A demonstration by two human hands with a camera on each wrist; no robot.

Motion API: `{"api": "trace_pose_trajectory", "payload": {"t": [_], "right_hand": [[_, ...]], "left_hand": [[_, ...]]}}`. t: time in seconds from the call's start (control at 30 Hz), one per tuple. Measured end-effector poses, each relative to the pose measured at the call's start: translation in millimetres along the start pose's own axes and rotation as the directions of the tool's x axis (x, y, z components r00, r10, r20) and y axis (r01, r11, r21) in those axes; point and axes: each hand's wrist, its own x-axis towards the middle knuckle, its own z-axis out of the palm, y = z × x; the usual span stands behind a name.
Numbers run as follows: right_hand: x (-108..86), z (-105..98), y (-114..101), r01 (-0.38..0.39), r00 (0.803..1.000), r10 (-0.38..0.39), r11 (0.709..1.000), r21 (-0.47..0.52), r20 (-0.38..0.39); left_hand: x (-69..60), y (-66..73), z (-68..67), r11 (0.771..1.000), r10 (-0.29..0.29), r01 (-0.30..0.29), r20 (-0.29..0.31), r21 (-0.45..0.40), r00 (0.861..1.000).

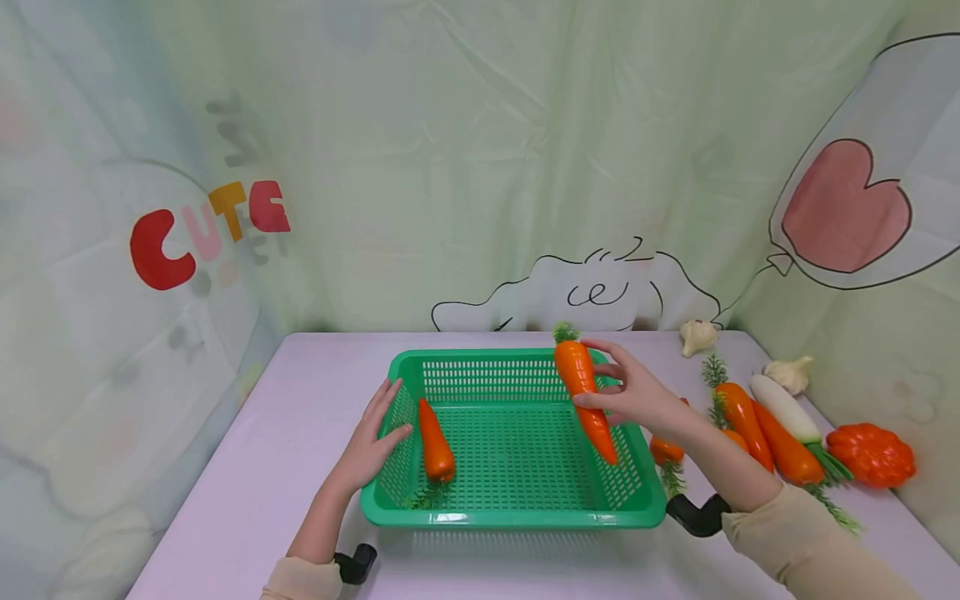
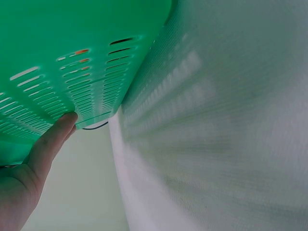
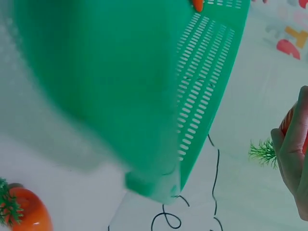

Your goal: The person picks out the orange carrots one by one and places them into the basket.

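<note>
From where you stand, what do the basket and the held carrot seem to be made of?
The basket looks like molded plastic, slightly glossy: uniform green, regular slots, highlights. The carrot in the right hand may be smooth plastic or coated foam; its even, shiny orange suggests imitation.

We see a basket [image 1: 525, 520] on the table [image 1: 292, 433], with a curtain [image 1: 360, 208] behind. One carrot [image 1: 436, 442] lies inside, on the left. The left hand [image 1: 371, 442] touches the basket's left side. The right hand [image 1: 633, 390] holds another carrot [image 1: 574, 367] over the basket's right side. Right of the basket we find more carrots [image 1: 787, 447], then a radish [image 1: 783, 406], and a pumpkin [image 1: 872, 455] farthest right. One garlic [image 1: 787, 376] sits just behind the radish; a second garlic [image 1: 698, 337] sits at the back.
</note>
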Motion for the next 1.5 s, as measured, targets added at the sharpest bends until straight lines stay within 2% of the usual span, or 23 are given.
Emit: {"api": "trace_pose_trajectory", "payload": {"t": [0.3,0.63,0.93,1.2,1.3,1.5], "right_hand": [[10.4,8.4,-12.5,0.025,0.999,-0.025,1.000,0.000,0.036],[29.1,23.9,-17.7,0.012,0.998,-0.013,1.000,0.011,0.060],[54.1,42.0,-12.4,0.025,0.995,-0.030,0.999,0.048,0.094],[73.1,62.1,-1.8,0.043,0.992,-0.045,0.999,0.019,0.118],[78.8,71.1,4.0,0.033,0.989,-0.035,0.999,0.016,0.144],[87.6,86.7,9.4,0.000,0.981,-0.009,0.999,0.047,0.192]], "left_hand": [[-0.4,1.7,-0.6,1.000,0.000,0.000,0.002,-0.005,1.000],[-1.1,1.8,0.0,1.000,0.007,-0.007,0.005,-0.007,1.000],[-1.5,2.2,-0.4,1.000,0.012,-0.012,-0.003,-0.016,1.000],[-1.1,3.1,-0.8,1.000,0.001,-0.001,0.002,-0.022,1.000],[-3.5,9.0,-2.0,1.000,-0.010,0.010,0.005,-0.024,1.000],[-11.4,37.9,-7.0,0.999,-0.016,0.017,0.013,-0.043,1.000]]}}
